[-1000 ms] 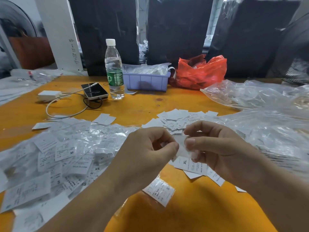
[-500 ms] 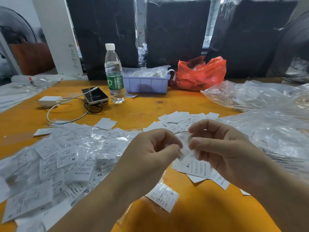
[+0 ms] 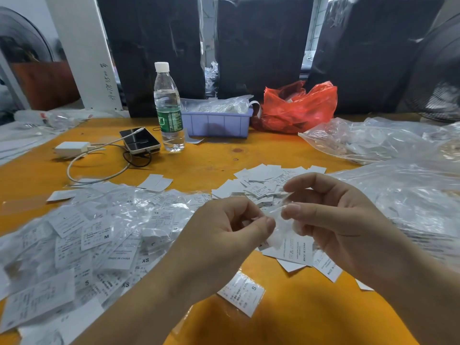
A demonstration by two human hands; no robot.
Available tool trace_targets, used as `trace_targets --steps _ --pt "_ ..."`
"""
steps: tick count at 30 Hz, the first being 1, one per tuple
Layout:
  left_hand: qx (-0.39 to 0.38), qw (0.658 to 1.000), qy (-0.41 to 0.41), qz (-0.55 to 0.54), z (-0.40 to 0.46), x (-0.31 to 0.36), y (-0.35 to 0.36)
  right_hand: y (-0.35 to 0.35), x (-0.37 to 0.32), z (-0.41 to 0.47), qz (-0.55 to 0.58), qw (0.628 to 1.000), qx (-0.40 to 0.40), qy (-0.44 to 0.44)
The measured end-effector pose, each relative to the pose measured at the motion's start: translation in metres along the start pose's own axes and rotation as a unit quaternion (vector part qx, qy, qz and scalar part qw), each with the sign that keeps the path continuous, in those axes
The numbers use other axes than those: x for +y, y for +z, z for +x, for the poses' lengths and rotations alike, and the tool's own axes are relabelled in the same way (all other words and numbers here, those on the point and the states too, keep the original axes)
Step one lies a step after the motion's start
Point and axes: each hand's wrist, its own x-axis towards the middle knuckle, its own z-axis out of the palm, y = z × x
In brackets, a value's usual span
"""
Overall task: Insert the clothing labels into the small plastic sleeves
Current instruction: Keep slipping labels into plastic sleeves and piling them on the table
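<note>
1. A person sits at an orange table (image 3: 286, 319), seen from a head-worn camera looking down at both hands, which meet just right of the centre of the view.
2. The left hand (image 3: 224, 235) has its fingers curled, thumb pressed against forefinger, pinching the near edge of a small clear plastic sleeve (image 3: 278, 215).
3. The right hand (image 3: 331, 217) pinches the sleeve's other side between thumb and forefinger, its other fingers loosely bent.
4. The sleeve is blurred and see-through; a white label seems to be partly inside it, but this cannot be told for certain.
5. At nine o'clock from the hands lies a wide heap of bagged labels (image 3: 99, 235), glossy with plastic and showing sizes S, M and XS. This suggests much work is done.
6. At twelve o'clock, just beyond the hands, sits a smaller pile of bare labels (image 3: 263, 180), and a few more lie at six o'clock under the right hand. These remain to be filled.
7. At three o'clock are large clear bags (image 3: 398, 192), probably holding empty sleeves.
8. At eleven o'clock, well apart, stand a water bottle (image 3: 169, 108), a phone (image 3: 139, 140) and a blue bin (image 3: 219, 123).
</note>
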Motion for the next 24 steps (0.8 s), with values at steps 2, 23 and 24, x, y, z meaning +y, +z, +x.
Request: trace_targets --steps 2,23,24 --pt "0.001 1.000 -0.004 0.004 0.000 0.000 -0.001 0.000 0.001 0.000 -0.012 1.000 0.005 -0.011" --pt "-0.035 0.995 -0.032 -0.089 0.004 -0.011 0.000 0.007 0.000 -0.008 -0.130 0.985 -0.112 -0.002" --pt "-0.033 0.995 -0.031 -0.086 0.004 -0.011 0.001 0.007 0.001 -0.008 -0.152 0.983 -0.104 -0.009"
